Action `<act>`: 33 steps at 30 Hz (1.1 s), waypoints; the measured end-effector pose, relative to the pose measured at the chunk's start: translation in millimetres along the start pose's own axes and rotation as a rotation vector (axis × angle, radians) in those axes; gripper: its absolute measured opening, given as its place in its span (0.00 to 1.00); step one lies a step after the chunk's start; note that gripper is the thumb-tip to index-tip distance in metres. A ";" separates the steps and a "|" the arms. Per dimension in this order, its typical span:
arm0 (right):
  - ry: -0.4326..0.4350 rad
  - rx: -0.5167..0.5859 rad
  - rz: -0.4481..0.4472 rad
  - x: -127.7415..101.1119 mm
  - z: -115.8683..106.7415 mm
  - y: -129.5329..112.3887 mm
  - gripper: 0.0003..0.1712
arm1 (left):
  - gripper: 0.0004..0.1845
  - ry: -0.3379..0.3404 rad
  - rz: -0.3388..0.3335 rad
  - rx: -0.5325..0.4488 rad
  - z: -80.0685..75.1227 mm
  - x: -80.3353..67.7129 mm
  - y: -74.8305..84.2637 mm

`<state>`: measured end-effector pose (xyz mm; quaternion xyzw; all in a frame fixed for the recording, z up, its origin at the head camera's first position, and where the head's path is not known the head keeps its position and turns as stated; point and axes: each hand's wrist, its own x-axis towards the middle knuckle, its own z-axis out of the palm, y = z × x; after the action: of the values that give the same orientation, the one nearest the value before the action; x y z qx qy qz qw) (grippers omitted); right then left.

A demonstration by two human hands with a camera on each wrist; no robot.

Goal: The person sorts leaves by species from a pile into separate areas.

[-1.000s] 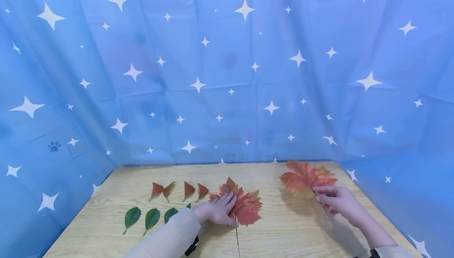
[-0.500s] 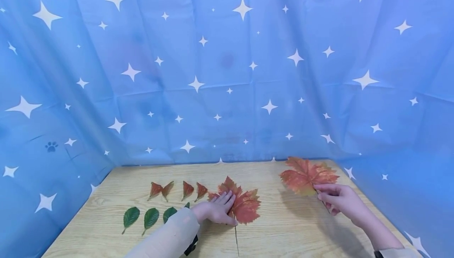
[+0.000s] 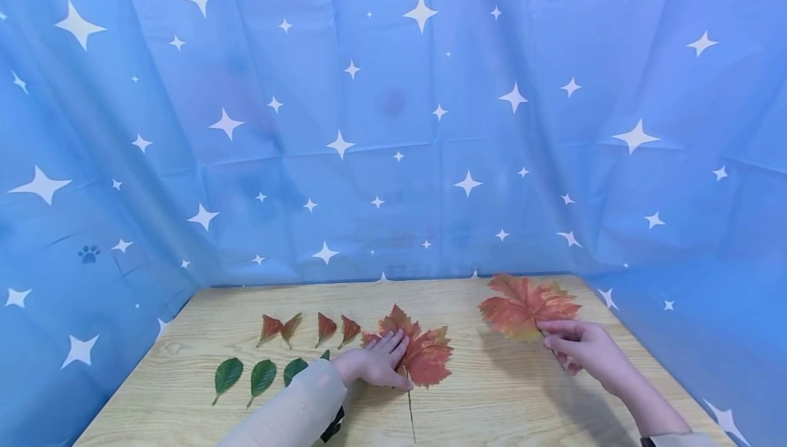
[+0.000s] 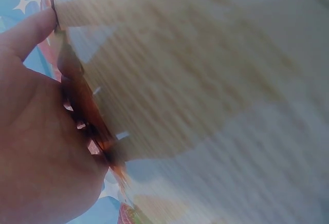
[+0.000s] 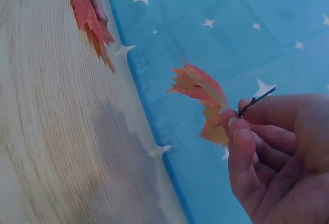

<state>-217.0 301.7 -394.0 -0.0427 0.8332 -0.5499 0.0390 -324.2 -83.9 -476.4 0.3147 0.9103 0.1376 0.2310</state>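
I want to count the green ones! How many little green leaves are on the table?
4. Three green leaves lie in a row at the table's front left. The tip of a fourth peeks out beside the left sleeve, which may hide more.

Left wrist view is blurred; left hand [image 4: 36,147] is cut off at the left edge, hiding most of the maple leaf [image 4: 85,116].

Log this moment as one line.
left hand: presses maple leaf flat on table | right hand: pinches second maple leaf by stem, lifted
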 end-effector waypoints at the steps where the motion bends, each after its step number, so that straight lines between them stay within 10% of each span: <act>1: 0.001 0.002 0.000 0.2 0.7 0.4 0.31 | 0.50 -0.001 0.000 -0.001 0.0 0.1 0.0; 33: -0.057 0.025 0.002 17.0 33.5 25.1 0.28 | 0.51 0.004 0.000 -0.002 0.1 1.3 -1.8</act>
<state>-230.9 279.1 -430.5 -0.0572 0.8248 -0.5589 0.0639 -326.0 -84.4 -477.7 0.3142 0.9106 0.1393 0.2294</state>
